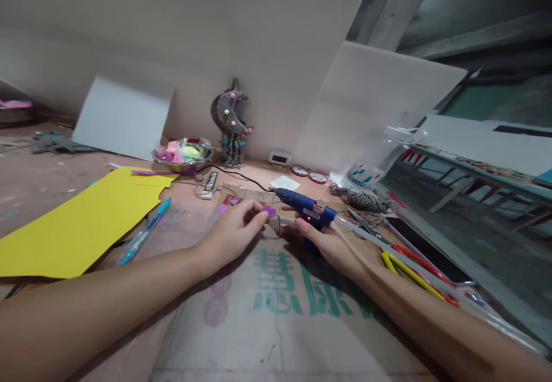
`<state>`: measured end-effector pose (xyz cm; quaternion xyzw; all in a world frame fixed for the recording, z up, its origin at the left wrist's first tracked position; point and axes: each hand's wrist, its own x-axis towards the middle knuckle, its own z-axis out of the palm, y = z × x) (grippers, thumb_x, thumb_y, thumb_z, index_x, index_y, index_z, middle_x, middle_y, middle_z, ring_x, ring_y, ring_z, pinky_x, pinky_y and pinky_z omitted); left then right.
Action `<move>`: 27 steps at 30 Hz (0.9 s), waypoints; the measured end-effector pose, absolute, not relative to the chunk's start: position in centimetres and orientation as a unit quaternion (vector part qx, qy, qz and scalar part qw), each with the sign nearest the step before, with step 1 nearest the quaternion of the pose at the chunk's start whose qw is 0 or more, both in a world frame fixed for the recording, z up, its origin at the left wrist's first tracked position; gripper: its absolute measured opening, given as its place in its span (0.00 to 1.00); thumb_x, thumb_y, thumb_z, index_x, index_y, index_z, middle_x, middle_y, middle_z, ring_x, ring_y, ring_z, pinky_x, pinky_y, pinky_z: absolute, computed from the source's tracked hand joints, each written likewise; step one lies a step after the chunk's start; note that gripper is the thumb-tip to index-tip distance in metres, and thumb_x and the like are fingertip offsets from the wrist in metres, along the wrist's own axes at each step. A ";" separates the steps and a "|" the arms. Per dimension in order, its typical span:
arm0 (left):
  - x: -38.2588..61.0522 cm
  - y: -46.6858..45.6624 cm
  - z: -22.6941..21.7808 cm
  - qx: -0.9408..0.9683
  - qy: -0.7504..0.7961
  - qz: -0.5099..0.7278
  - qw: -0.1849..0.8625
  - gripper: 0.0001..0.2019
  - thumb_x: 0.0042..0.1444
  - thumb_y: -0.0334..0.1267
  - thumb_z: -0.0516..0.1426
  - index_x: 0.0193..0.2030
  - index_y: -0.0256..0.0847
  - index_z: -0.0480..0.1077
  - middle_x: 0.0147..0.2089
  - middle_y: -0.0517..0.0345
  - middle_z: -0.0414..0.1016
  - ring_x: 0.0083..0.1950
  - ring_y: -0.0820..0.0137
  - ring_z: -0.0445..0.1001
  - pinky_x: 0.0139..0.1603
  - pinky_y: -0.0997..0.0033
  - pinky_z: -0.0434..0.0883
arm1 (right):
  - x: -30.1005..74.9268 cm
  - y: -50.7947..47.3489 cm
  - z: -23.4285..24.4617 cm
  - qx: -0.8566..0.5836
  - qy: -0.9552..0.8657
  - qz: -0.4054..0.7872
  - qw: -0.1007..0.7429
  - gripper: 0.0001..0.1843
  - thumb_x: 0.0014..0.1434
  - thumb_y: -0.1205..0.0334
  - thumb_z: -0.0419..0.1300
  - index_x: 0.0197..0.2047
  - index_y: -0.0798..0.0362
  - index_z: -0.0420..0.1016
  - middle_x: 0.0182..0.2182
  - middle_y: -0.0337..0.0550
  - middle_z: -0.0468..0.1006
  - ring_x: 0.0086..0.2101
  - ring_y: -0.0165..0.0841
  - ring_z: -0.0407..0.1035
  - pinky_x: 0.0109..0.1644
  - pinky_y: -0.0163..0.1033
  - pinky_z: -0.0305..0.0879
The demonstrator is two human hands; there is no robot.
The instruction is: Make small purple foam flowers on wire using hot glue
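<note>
My left hand (230, 229) is closed, pinching a small purple cut-out (269, 210) between thumb and fingertips. It looks like a heart or a flower; its exact shape is partly hidden. A thin grey cord (279, 224) hangs beside it. In my right hand (332, 244) is a blue hot glue gun (302, 202), its nozzle pointing left and a small orange light lit. A long clear glue stick (371, 237) runs out of its back. Both hands are above a cardboard sheet (215, 336) with green printed characters. Another purple piece (223, 209) lies just beyond my left hand.
Yellow card (81, 226) and a blue pen (146, 231) lie left. Behind are a metal bowl (183, 166) of colourful pieces and a grey moon ornament (233, 114). At right are grey yarn (362, 199), a phone (429, 249), red-handled scissors (425, 264) and yellow-handled pliers (409, 272).
</note>
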<state>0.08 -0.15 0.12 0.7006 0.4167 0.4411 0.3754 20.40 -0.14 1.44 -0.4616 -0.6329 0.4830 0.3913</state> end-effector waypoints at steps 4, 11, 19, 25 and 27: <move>-0.1 0.1 -0.1 0.692 0.457 0.447 0.336 0.11 0.59 0.44 0.48 0.33 0.40 0.64 0.31 0.60 0.70 0.35 0.69 0.70 0.37 0.70 0.65 | 20.2 -1.1 1.5 -0.476 -0.627 0.468 0.402 0.23 0.56 0.47 0.56 0.51 0.50 0.69 0.28 0.41 0.78 0.29 0.37 0.75 0.37 0.46 0.74; -0.2 0.2 -0.1 0.696 0.482 0.444 0.294 0.10 0.59 0.43 0.49 0.33 0.40 0.64 0.32 0.59 0.71 0.36 0.69 0.69 0.38 0.70 0.64 | 21.7 -1.9 3.1 -0.454 -0.758 0.206 0.420 0.12 0.60 0.56 0.53 0.45 0.48 0.69 0.44 0.47 0.75 0.44 0.40 0.71 0.50 0.47 0.67; -0.3 0.4 0.0 0.688 0.487 0.442 0.307 0.10 0.58 0.44 0.49 0.33 0.40 0.65 0.31 0.61 0.70 0.34 0.70 0.68 0.35 0.71 0.63 | 23.5 -1.6 2.1 -0.496 -0.788 0.191 0.312 0.12 0.56 0.49 0.54 0.32 0.47 0.71 0.29 0.41 0.75 0.31 0.39 0.71 0.37 0.45 0.68; -0.4 0.3 0.1 0.694 0.484 0.443 0.296 0.10 0.58 0.43 0.49 0.33 0.40 0.64 0.31 0.61 0.70 0.35 0.70 0.68 0.36 0.70 0.63 | 23.0 -1.4 1.8 -0.520 -0.770 0.216 0.302 0.13 0.53 0.47 0.55 0.28 0.47 0.70 0.25 0.40 0.74 0.27 0.39 0.70 0.31 0.44 0.68; -0.3 0.2 0.1 0.693 0.483 0.444 0.299 0.10 0.58 0.43 0.49 0.33 0.40 0.64 0.31 0.61 0.69 0.34 0.70 0.67 0.36 0.70 0.63 | 22.8 -1.4 1.9 -0.518 -0.769 0.214 0.306 0.12 0.52 0.47 0.56 0.28 0.46 0.69 0.24 0.40 0.73 0.26 0.39 0.70 0.28 0.43 0.67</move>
